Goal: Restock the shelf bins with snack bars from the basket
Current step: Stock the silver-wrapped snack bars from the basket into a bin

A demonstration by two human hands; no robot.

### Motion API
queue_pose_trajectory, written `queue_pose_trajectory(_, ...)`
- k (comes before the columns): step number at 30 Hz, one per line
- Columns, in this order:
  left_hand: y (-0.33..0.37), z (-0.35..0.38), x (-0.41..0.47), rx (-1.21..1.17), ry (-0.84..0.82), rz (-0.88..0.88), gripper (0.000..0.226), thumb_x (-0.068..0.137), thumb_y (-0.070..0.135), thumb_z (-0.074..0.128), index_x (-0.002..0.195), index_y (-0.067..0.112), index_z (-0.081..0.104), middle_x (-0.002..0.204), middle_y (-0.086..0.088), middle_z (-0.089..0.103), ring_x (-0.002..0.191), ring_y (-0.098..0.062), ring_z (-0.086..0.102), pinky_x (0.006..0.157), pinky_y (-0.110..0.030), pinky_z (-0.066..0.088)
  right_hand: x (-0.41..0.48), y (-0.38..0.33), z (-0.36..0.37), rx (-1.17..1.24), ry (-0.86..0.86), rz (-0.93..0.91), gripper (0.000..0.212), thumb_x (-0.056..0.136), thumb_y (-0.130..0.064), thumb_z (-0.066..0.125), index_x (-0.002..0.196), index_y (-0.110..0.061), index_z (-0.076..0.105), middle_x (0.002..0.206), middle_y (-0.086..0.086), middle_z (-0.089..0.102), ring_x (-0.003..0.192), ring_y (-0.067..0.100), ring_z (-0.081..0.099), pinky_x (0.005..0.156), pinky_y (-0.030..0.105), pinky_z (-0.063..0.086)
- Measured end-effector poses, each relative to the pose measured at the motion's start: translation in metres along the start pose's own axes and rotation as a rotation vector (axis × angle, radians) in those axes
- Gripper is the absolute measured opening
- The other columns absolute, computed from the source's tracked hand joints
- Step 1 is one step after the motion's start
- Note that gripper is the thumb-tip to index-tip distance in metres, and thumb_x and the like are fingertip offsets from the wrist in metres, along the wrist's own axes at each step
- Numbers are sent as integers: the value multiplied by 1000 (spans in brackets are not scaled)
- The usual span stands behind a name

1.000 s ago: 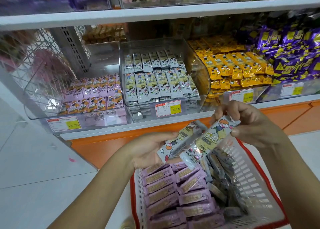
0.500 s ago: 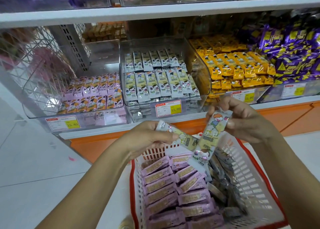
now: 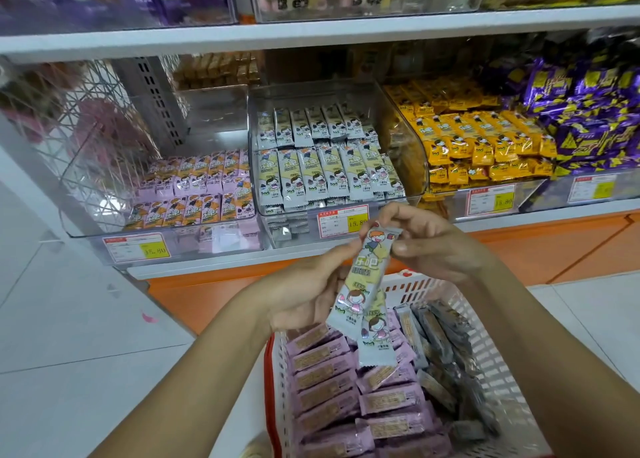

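Observation:
Two pale yellow snack bars (image 3: 363, 284) with cartoon figures hang upright, stacked one over the other, above the basket (image 3: 498, 371). My right hand (image 3: 429, 246) pinches their top end, and my left hand (image 3: 304, 291) holds them from the left side. The white basket with a red rim holds rows of pink-wrapped bars (image 3: 329, 381) on its left and grey-wrapped bars (image 3: 446, 350) on its right. Straight ahead on the shelf stands a clear bin (image 3: 266, 118) with matching pale yellow bars (image 3: 329, 170) in two rows.
Left of that bin, a clear bin holds pink and orange bars (image 3: 197, 191). To the right lie yellow packets (image 3: 478, 142) and purple packets (image 3: 588, 118). Price tags (image 3: 343, 220) front the bins. An upper shelf (image 3: 311, 32) overhangs. White tiled floor (image 3: 69, 319) spreads left.
The two bars were spread apart at an angle; my hands have brought them together into one upright stack and lifted them slightly toward the shelf.

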State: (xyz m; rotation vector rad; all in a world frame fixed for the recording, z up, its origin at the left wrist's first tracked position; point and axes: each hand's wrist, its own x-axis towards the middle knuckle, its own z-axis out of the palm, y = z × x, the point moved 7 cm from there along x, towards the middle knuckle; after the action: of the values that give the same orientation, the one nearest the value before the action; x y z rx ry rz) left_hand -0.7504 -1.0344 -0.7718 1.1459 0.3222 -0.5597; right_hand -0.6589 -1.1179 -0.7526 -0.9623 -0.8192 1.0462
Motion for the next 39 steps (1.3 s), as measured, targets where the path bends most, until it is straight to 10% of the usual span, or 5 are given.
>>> queue_pose_trajectory(6,7,-14,3,-6,161,87,33,79,30,65,102,7,66,91,-10,69,80,-19,65,74,-33,58,1,-1,-2,-402,272,147,43,91,-29,62,131,-19,54,136,10,54,128,24,50,112,50,34)
queue_pose_trajectory(11,23,-35,3,-54,432,262,61,71,32,78,117,-4,59,92,-14,59,81,-23,57,70,-34,55,-17,-17,36,-911,663,127,75,65,-65,64,133,-38,47,127,-23,54,112,-4,54,97,30,47)
queue_pose_trajectory(18,37,-27,-1,-111,461,373,24,82,20,71,95,3,59,84,-12,63,85,-24,63,76,-31,54,-20,-24,59,-1397,814,-110,48,89,-22,64,135,-14,54,111,4,66,84,18,61,70,34,52)
queue_pose_trajectory(26,50,-25,-5,-265,447,446,23,83,23,68,91,3,62,70,-7,56,75,-21,60,79,-35,54,-11,-24,64,-1674,748,-369,56,94,-34,50,147,-25,36,112,0,61,78,15,59,50,23,45)
queue_pose_trajectory(39,105,-48,-39,121,600,715,50,83,35,70,126,13,57,113,3,68,105,-8,65,94,-21,49,19,-88,18,-1217,935,-380,64,86,-12,69,141,-33,43,104,-5,63,88,5,58,73,11,49)
